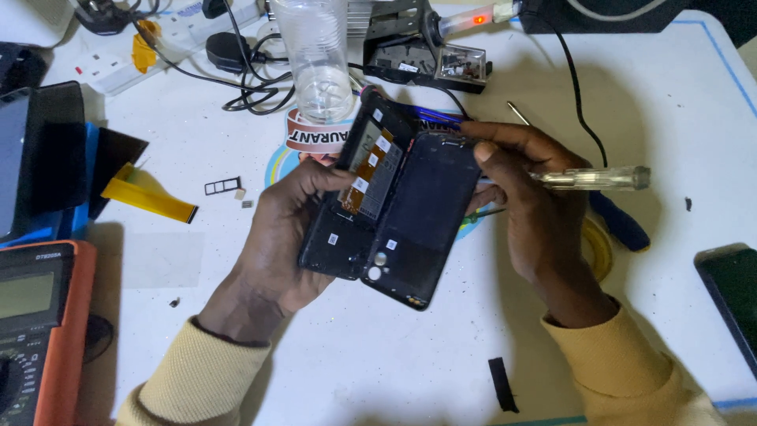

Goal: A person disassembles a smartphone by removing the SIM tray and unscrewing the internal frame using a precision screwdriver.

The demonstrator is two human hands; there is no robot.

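Here, both hands (left (276,237), right (528,213)) hold an opened phone (390,209).

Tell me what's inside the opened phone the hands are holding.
Inside the phone body in the left hand: a grey battery with orange-brown flex strips and white stickers. The black back cover, steadied by the right hand, hides the rest.
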